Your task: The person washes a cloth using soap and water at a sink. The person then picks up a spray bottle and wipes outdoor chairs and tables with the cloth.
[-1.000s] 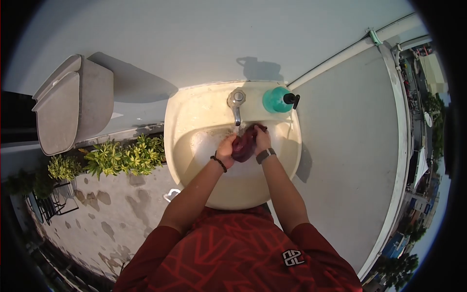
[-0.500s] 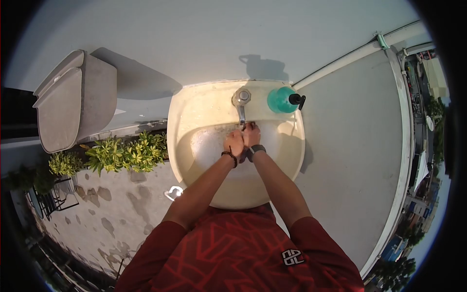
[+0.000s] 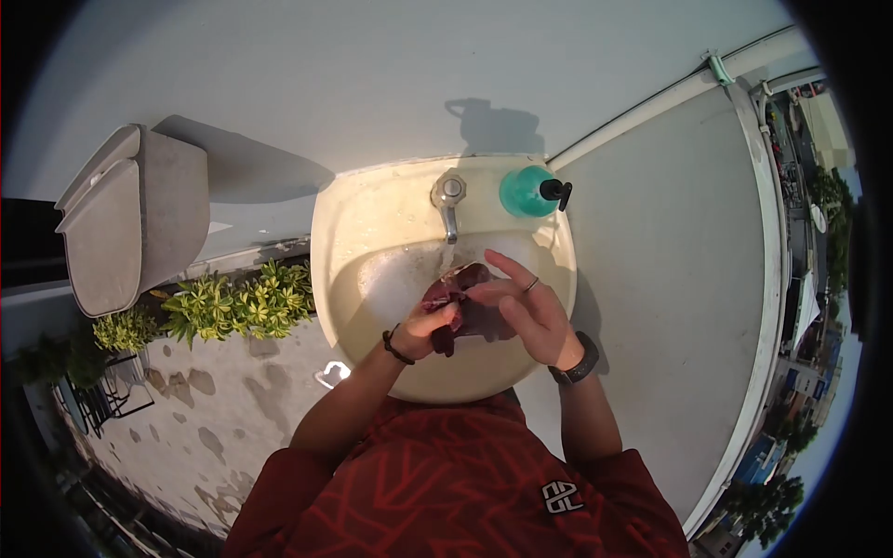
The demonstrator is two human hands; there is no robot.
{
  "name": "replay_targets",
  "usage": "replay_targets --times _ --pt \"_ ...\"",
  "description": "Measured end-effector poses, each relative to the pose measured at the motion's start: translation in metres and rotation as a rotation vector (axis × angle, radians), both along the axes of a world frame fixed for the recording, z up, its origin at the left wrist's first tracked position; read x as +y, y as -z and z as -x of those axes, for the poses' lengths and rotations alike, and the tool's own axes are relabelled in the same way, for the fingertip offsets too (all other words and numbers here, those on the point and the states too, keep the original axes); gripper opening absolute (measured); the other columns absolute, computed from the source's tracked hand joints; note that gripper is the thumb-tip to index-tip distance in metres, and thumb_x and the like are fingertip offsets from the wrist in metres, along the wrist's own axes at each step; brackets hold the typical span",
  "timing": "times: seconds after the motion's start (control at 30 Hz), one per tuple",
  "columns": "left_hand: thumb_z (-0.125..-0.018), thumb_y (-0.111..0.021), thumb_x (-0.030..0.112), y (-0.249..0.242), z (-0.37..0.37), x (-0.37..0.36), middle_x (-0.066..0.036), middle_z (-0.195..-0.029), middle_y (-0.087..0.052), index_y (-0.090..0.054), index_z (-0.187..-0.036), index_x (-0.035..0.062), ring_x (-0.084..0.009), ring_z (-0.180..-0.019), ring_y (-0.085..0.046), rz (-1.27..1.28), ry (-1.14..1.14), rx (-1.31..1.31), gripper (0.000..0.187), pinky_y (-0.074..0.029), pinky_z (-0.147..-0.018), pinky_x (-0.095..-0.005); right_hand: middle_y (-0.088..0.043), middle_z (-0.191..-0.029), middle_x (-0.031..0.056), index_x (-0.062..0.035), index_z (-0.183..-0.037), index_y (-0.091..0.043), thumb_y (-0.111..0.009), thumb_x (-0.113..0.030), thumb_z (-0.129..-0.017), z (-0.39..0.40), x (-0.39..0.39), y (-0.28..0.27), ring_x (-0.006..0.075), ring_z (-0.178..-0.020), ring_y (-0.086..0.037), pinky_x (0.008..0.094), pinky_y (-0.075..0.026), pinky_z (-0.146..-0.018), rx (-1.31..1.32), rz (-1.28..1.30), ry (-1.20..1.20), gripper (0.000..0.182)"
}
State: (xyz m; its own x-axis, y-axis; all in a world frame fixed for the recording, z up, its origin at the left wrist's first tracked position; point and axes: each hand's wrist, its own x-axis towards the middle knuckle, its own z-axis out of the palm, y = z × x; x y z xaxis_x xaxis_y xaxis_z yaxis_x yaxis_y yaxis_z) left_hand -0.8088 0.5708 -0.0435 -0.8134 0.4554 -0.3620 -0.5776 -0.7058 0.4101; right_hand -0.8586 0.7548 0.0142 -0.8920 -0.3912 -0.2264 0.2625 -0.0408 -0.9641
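A bunched dark red cloth point(image 3: 484, 318) hangs from my left hand point(image 3: 426, 333), whose fingers are closed on its left side. My right hand point(image 3: 539, 321) is open with fingers spread, its fingertips close by the cloth's right side. Both hands are over the cream washbasin point(image 3: 330, 216). From the tap point(image 3: 449, 200), a stream of water point(image 3: 448, 253) falls just above the cloth. White suds point(image 3: 386, 288) lie in the basin to the left of the cloth.
A teal pump bottle point(image 3: 527, 192) with a black top stands on the basin's back right corner. A grey lidded bin point(image 3: 167, 209) is at the left, by leafy plants point(image 3: 246, 302). The grey wall point(image 3: 391, 84) rises behind the basin.
My hands, together under the tap before, have come apart and nearer to me. The red cloth now shows in my left hand, and my right hand has spread its fingers.
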Motion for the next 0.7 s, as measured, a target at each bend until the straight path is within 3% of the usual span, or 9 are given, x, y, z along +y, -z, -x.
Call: replay_targets --times 0.07,0.1,0.23,0.4,0.5,0.57,0.63,0.67,0.7 --pt "-0.093 -0.047 0.026 -0.004 0.005 0.004 -0.009 -0.106 -0.063 -0.053 -0.120 0.0078 -0.0173 -0.077 -0.058 -0.216 -0.093 -0.327 0.033 -0.046 -0.070 -0.0259 -0.059 -0.115 0.0158 -0.0019 -0.131 -0.042 -0.050 -0.016 -0.095 0.014 0.021 0.012 0.0200 -0.081 -0.063 0.0282 -0.050 -0.069 0.367 -0.186 0.098 0.039" --pt "-0.093 -0.047 0.026 0.002 0.005 0.005 -0.009 -0.106 -0.063 -0.053 -0.120 0.0078 -0.0173 -0.077 -0.058 -0.222 -0.093 -0.328 0.033 -0.046 -0.070 -0.0259 -0.059 -0.115 0.0158 -0.0019 -0.131 -0.042 -0.050 -0.016 -0.095 0.007 0.023 0.027 0.0200 -0.081 -0.063 0.0282 -0.050 -0.069 0.367 -0.192 0.096 0.039" --pt "-0.093 -0.045 0.021 0.056 0.009 0.000 -0.008 -0.105 -0.062 -0.053 -0.121 0.0091 -0.0164 -0.075 -0.058 -0.290 -0.047 -0.280 0.031 -0.046 -0.070 -0.0258 -0.062 -0.113 0.0143 0.0002 -0.131 -0.044 -0.049 -0.023 -0.094 -0.029 0.018 0.115 0.0230 -0.088 -0.061 0.0321 -0.049 -0.074 -0.563 0.425 -0.067 0.044" --pt "-0.089 -0.046 0.017 0.073 0.002 -0.039 -0.006 -0.093 -0.062 -0.054 -0.121 0.0082 -0.0174 -0.074 -0.057 0.244 0.005 -0.131 0.034 -0.046 -0.069 -0.0308 -0.063 -0.112 0.0144 0.0015 -0.125 -0.049 -0.052 -0.023 -0.091 -0.016 0.039 0.096 0.0229 -0.088 -0.063 0.0311 -0.049 -0.073 -0.492 0.249 0.057 0.042" --pt "-0.088 -0.047 0.015 0.092 0.012 -0.016 -0.007 -0.091 -0.063 -0.056 -0.115 0.0077 -0.0177 -0.074 -0.057 0.100 -0.131 -0.263 0.030 -0.047 -0.070 -0.0312 -0.065 -0.108 0.0146 0.0008 -0.119 -0.054 -0.053 -0.014 -0.089 0.018 0.038 0.125 0.0208 -0.083 -0.063 0.0287 -0.048 -0.070 -0.630 0.401 0.066 0.033" --pt "-0.087 -0.047 0.014 0.110 0.023 0.003 -0.008 -0.089 -0.063 -0.058 -0.110 0.0072 -0.0179 -0.075 -0.058 -0.048 -0.263 -0.391 0.026 -0.047 -0.071 -0.0315 -0.065 -0.104 0.0150 0.0005 -0.113 -0.056 -0.051 -0.012 -0.089 0.031 0.004 0.159 0.0193 -0.079 -0.062 0.0279 -0.048 -0.068 -0.794 0.658 0.284 0.028" --pt "-0.087 -0.048 0.017 0.141 0.032 0.016 -0.008 -0.089 -0.063 -0.059 -0.108 0.0066 -0.0182 -0.075 -0.058 0.117 -0.253 -0.340 0.026 -0.047 -0.069 -0.0315 -0.065 -0.098 0.0153 0.0002 -0.109 -0.054 -0.052 -0.011 -0.088 0.023 -0.051 0.195 0.0235 -0.083 -0.063 0.0329 -0.050 -0.075 -0.475 0.264 0.712 0.024" --pt "-0.087 -0.049 0.020 0.157 0.038 0.021 -0.009 -0.089 -0.063 -0.060 -0.106 0.0060 -0.0185 -0.075 -0.058 0.284 -0.238 -0.290 0.026 -0.047 -0.068 -0.0315 -0.065 -0.098 0.0153 0.0002 -0.109 -0.054 -0.052 -0.011 -0.088 0.013 -0.071 0.199 0.0235 -0.083 -0.063 0.0329 -0.050 -0.075 -0.472 0.269 0.714 0.024" --pt "-0.087 -0.050 0.023 0.172 0.042 0.025 -0.009 -0.089 -0.064 -0.061 -0.103 0.0054 -0.0189 -0.076 -0.058 0.448 -0.220 -0.240 0.026 -0.047 -0.066 -0.0315 -0.065 -0.094 0.0161 0.0007 -0.109 -0.053 -0.052 -0.015 -0.088 -0.004 -0.088 0.201 0.0259 -0.081 -0.062 0.0355 -0.049 -0.075 -0.150 -0.147 0.614 0.026"
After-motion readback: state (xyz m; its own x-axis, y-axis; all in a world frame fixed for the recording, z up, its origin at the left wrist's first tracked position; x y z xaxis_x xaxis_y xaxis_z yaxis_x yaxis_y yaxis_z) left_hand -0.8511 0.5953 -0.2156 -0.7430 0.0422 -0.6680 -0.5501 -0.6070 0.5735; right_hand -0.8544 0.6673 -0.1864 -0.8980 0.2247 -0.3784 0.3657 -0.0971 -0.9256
